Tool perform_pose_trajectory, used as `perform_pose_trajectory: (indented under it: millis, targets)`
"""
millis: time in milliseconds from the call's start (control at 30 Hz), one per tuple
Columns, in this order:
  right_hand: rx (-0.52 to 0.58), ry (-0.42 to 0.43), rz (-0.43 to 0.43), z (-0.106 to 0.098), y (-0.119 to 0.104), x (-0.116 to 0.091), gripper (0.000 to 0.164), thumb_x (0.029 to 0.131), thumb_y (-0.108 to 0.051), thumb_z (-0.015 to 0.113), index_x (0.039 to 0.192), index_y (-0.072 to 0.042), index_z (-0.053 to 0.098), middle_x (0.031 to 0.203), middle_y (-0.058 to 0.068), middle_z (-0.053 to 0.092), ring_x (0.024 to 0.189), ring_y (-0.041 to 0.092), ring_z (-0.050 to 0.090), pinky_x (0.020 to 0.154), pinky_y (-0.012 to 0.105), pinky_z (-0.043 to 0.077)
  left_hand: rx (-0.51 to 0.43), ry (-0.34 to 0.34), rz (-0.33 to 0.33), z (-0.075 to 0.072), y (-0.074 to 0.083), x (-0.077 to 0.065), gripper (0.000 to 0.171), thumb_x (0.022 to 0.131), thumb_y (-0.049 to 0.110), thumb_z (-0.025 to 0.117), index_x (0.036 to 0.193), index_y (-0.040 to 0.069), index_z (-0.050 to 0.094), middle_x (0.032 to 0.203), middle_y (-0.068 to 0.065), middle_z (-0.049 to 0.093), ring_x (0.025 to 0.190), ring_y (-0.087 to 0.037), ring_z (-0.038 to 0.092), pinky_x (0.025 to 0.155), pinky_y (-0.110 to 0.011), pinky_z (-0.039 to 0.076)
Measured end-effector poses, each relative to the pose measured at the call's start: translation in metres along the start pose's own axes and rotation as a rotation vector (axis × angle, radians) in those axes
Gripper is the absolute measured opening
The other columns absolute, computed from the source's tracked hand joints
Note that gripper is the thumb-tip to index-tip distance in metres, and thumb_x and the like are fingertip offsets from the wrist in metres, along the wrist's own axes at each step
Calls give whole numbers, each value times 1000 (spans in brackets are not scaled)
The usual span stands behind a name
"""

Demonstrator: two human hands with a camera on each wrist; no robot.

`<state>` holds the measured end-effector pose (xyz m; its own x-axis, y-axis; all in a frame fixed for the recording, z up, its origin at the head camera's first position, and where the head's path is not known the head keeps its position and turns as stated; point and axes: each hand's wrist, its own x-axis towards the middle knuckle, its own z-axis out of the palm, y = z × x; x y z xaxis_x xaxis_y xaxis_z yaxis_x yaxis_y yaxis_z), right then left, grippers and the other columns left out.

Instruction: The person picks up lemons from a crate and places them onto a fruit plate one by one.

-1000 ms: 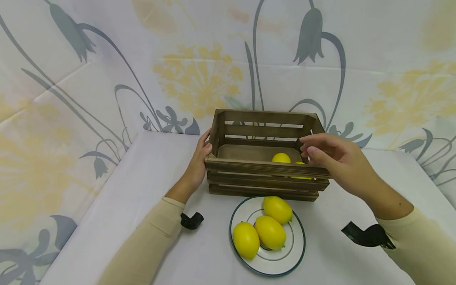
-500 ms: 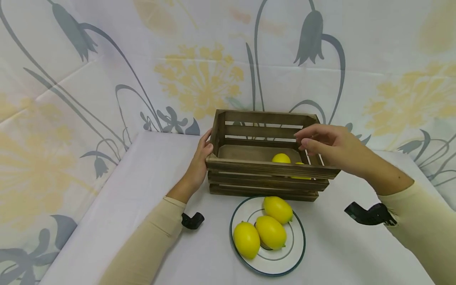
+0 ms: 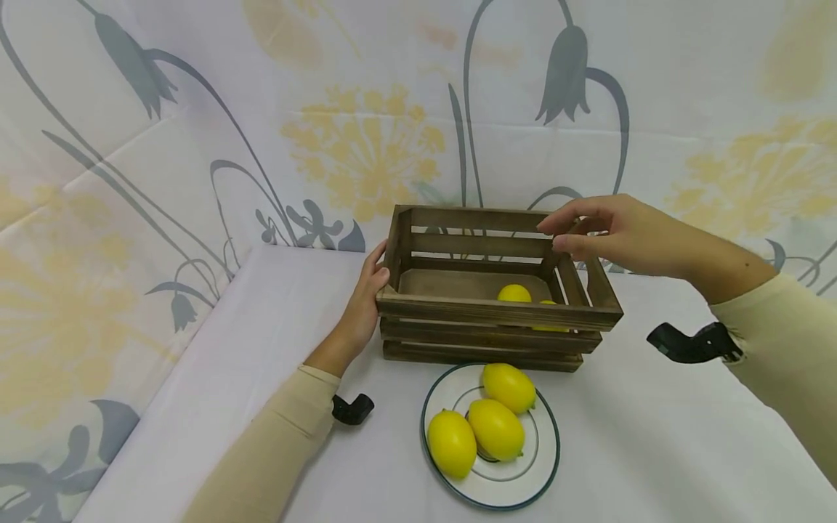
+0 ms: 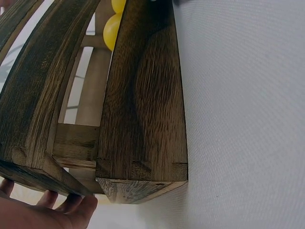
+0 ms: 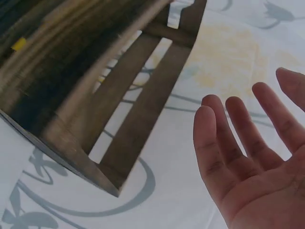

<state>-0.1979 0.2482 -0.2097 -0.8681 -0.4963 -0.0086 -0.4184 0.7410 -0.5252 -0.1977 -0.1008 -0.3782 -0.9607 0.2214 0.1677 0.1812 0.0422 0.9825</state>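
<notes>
A dark brown slatted wooden crate (image 3: 490, 309) stands upright on the white cloth. My left hand (image 3: 356, 305) rests against its left end, fingers extended along the outside and thumb near the front corner. In the left wrist view, the fingertips (image 4: 47, 198) touch the end board. Above the crate's right end hovers my right hand (image 3: 615, 231), fingers spread and nothing in them. Two yellow lemons, one near the middle (image 3: 514, 293) and one partly hidden behind the front slats (image 3: 551, 327), lie inside toward the right. In front, a plate (image 3: 523, 490) holds three lemons (image 3: 497, 428).
The white cloth (image 3: 654, 436) covers the surface under the crate and plate. Behind stands a white fabric backdrop (image 3: 366, 145) with grey and yellow flower prints. Each sleeve has a black strap end sticking out, one at the left (image 3: 353, 409) and one at the right (image 3: 693, 343).
My right hand has risen out of the crate's right end, moving up and away to the back, its fingers straightening. The left hand, crate, plate and lemons have stayed in place.
</notes>
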Motion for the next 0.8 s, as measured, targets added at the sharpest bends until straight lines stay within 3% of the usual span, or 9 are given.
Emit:
perform_pose_trajectory:
  millis: [100,333,467,633,800]
  targets:
    - [-30,-10,10,-7,-3,7,31,99,-28,62,130,-25,65,130,-1,66,106,10,63,91,36,48,3,2,-4,0,0,-1,64,98,46,28,159,34,13,157,-12,20,144,-32,22,115,-60,21]
    - [-7,-37,42,-15,-11,20,33,99,-33,61,132,-26,63,123,3,68,97,18,67,91,47,49,-34,0,-18,1,-3,2,64,98,44,28,160,33,12,158,-13,18,144,-35,22,114,-63,21]
    - [-7,-57,32,-16,-11,28,33,100,-32,60,132,-23,63,124,3,68,95,18,67,90,44,48,-41,-3,-19,3,-4,3,66,97,45,29,160,33,12,158,-15,18,144,-39,24,114,-62,22]
    - [6,-90,12,-17,-10,38,35,100,-30,60,134,-20,61,132,4,64,92,18,66,86,33,51,0,5,-22,5,-2,2,69,96,46,29,160,31,12,161,-15,14,150,-32,12,117,-65,11]
    - [27,-123,-3,-14,-10,51,34,100,-27,60,133,-17,62,135,6,61,97,20,68,84,28,55,15,16,-24,2,-2,-1,67,97,46,28,160,31,11,162,-15,13,151,-32,11,117,-66,10]
